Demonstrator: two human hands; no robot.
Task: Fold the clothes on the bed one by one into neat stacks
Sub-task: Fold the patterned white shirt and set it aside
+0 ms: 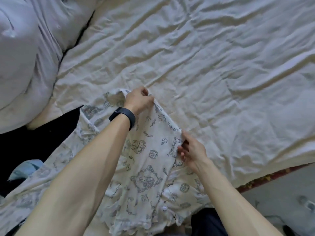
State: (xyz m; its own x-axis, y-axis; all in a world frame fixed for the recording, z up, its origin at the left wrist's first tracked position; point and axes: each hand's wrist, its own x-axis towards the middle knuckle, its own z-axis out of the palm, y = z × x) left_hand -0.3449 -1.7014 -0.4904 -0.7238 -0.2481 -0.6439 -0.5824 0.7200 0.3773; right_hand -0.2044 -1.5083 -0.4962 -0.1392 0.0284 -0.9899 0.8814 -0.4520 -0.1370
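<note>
A cream garment printed with grey drawings (pixel 146 167) lies spread on the near part of the bed, with a white button showing near its lower edge. My left hand (pixel 139 101), with a black band on its wrist, pinches the garment's far corner with curled fingers. My right hand (pixel 190 150) pinches the garment's right edge between thumb and fingers. Both forearms cross over the cloth and hide part of it.
A wrinkled cream sheet (pixel 213 65) covers the bed to the right and far side. Pale pillows (pixel 29 53) lie at the upper left. A black garment (pixel 39 133) and a light blue one (pixel 25 169) lie at the left. Floor (pixel 281 193) shows at the lower right.
</note>
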